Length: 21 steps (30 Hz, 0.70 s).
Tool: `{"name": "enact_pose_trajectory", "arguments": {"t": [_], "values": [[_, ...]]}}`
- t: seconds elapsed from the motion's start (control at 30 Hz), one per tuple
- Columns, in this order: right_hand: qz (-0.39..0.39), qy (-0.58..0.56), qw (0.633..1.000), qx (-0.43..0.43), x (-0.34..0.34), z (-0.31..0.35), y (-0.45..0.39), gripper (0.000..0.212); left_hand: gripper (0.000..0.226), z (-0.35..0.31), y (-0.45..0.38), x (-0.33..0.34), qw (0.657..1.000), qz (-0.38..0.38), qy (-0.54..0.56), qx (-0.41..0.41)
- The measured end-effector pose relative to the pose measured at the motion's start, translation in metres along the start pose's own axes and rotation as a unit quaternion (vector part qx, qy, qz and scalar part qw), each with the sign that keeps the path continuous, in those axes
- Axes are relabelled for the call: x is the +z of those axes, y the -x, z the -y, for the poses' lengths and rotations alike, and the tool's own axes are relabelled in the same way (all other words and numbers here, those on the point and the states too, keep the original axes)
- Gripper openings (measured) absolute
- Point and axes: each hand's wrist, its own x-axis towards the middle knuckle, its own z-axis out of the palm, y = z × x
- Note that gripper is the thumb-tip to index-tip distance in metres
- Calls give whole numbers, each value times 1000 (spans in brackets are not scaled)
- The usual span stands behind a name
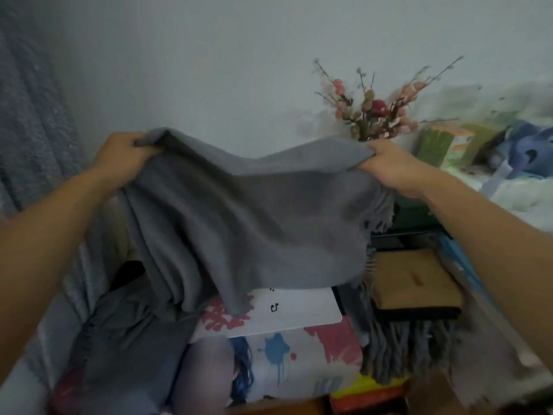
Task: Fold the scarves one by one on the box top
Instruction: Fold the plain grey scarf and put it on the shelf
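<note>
The left hand and right hand each hold a clamped grip on a top corner of the soft grey scarf, which hangs in loose folds, fringed along its right edge, above the paint-splash-patterned box top.

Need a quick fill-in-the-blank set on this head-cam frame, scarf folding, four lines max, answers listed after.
1. The scarf held up by both hands is ____ in colour.
2. The left hand and the right hand each grip the scarf along its ____ edge.
3. Against the wall behind the right hand stands a bunch of ____.
4. The tan folded item lies to the ____ of the hanging scarf.

Missing words: grey; top; flowers; right
</note>
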Motion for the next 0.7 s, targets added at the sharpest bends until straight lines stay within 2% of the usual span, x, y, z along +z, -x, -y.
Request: {"name": "enact_pose_trajectory", "arguments": {"t": [0.07, 0.1, 0.17, 0.2, 0.27, 0.33, 0.4, 0.5, 0.57, 0.63, 0.7], "values": [[157, 37, 985, 62, 23, -42, 29, 13, 4, 34, 23, 4, 988, 141, -45, -40], [237, 37, 964, 111, 36, -65, 44, 19, 13, 54, 37, 7, 968, 229, -76, -68], [379, 78, 903, 187, 68, -114, 79, 40, 37, 95, 63, 16, 894, 409, -139, -119], [435, 106, 868, 215, 84, -137, 95, 50, 35, 112, 80, 24, 844, 484, -171, -156], [520, 198, 796, 239, 112, -174, 126, 57, 13, 136, 119, 47, 745, 590, -228, -213], [559, 311, 730, 241, 138, -202, 154, 44, 13, 151, 159, 73, 695, 625, -274, -226], [577, 361, 695, 230, 157, -226, 177, 43, 13, 160, 193, 93, 663, 645, -298, -236], [593, 370, 680, 220, 169, -244, 198, 55, 29, 164, 226, 113, 609, 680, -350, -210], [609, 370, 664, 227, 167, -241, 200, 55, 42, 157, 238, 118, 578, 696, -382, -187], [623, 349, 660, 233, 165, -238, 197, 55, 50, 153, 242, 119, 576, 690, -395, -188], [635, 341, 652, 236, 163, -232, 192, 56, 48, 154, 241, 118, 576, 688, -398, -191]]}}
